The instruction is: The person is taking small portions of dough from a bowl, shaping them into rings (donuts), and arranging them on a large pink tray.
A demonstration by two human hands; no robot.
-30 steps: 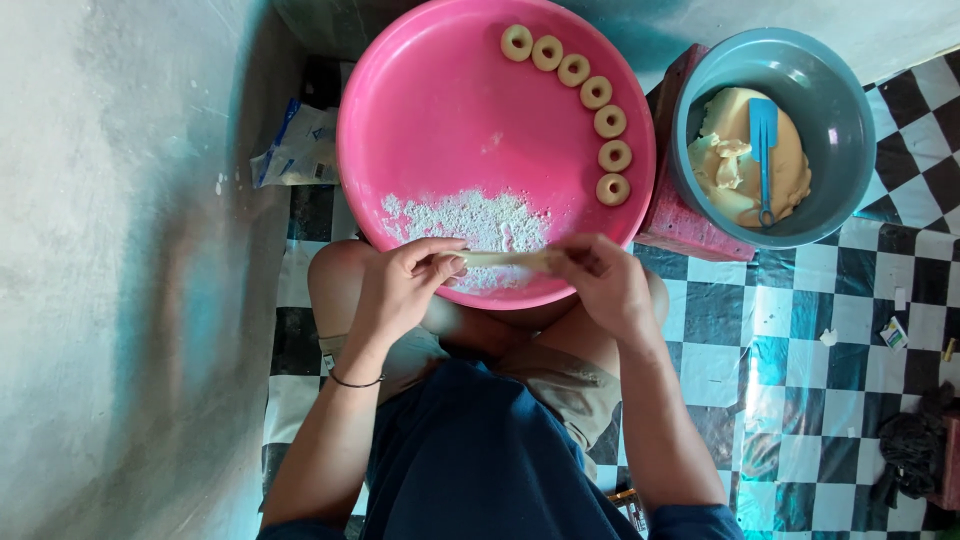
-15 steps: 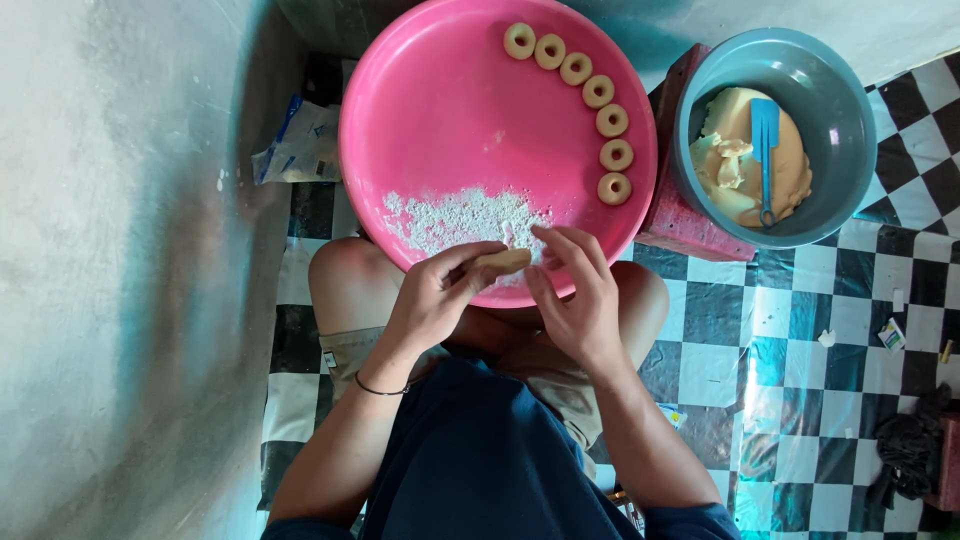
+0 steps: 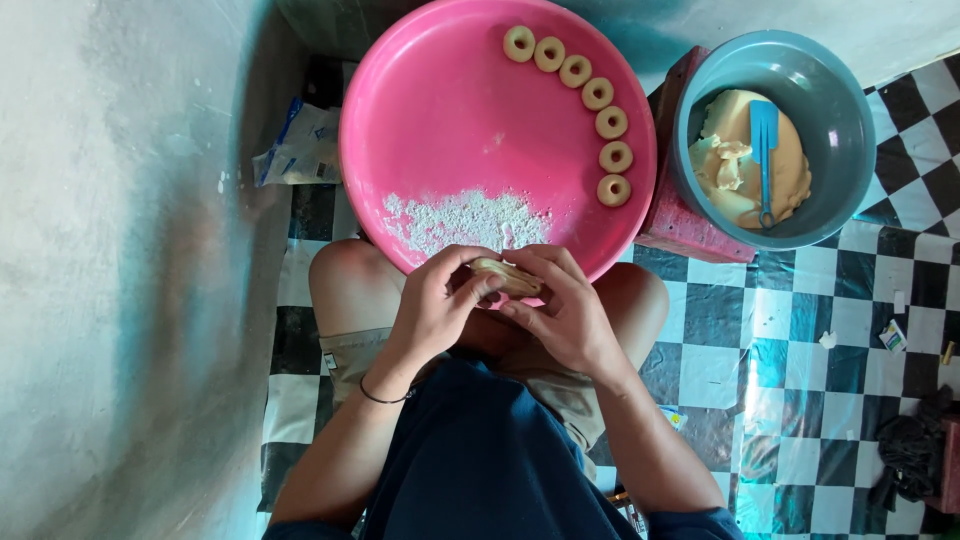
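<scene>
My left hand [image 3: 437, 312] and my right hand [image 3: 563, 312] meet over the near rim of a big round pink tray [image 3: 440, 110]. Together they pinch a small pale piece of dough [image 3: 503, 276], curled between the fingertips of both hands. Several ring-shaped dough pieces [image 3: 598, 94] lie in a curved row along the tray's right side. A patch of white flour [image 3: 462, 217] covers the tray's near part, just beyond my fingers.
A grey-blue bowl [image 3: 838, 110] at the right holds a lump of yellow dough [image 3: 738, 160] and a blue spatula [image 3: 764, 150]. A red block [image 3: 682, 215] sits between tray and bowl. A plastic packet [image 3: 300, 147] lies left of the tray. Black-and-white checkered floor [image 3: 800, 390]; a wall at left.
The dough was a long roll stretched between my hands; my hands have come together and the dough is now bent into a small curl at my fingertips.
</scene>
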